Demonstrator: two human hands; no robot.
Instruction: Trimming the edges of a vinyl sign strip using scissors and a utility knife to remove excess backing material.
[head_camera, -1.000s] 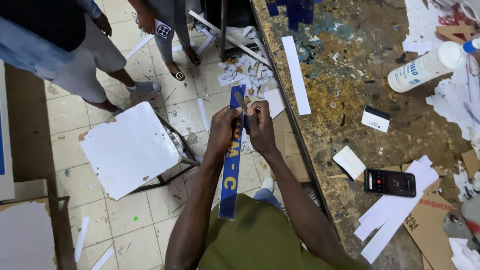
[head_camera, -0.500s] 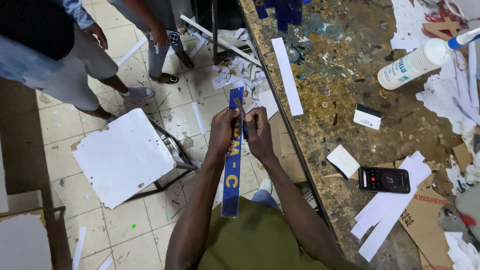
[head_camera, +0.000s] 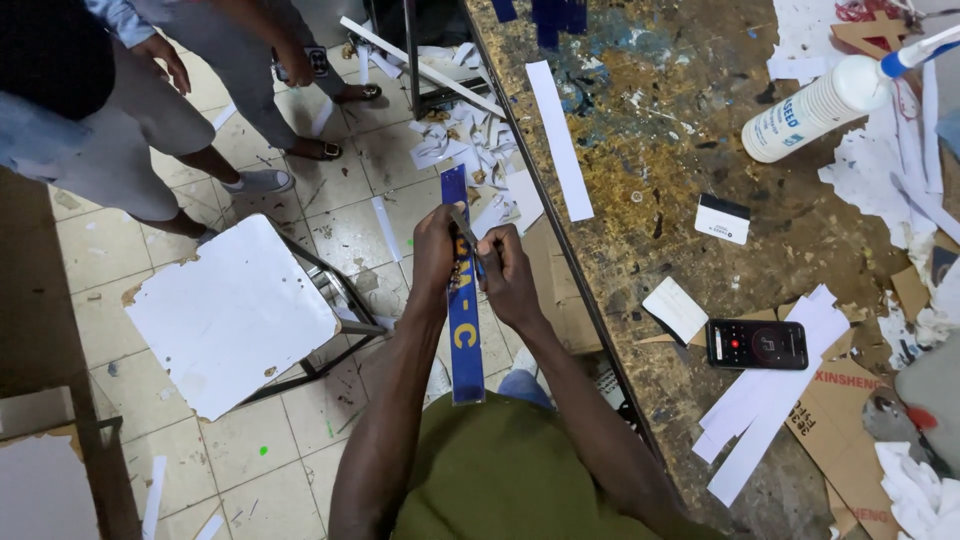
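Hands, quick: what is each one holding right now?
Left hand: closed on the blue lettered strip.
Right hand: closed on a thin blade-like tool against the strip.

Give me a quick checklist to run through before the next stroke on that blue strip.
1. Left hand grips the blue strip: ok.
2. Right hand holds a thin tool against the strip: ok; what kind of tool, cannot tell.
3. Strip supported underneath: not ok, it hangs in the air beside the workbench.
4. Fingers away from the tool tip: cannot tell, hands overlap there.
5. Bystanders' legs apart from the hands: ok.
6. Phone lies away from the work: ok.
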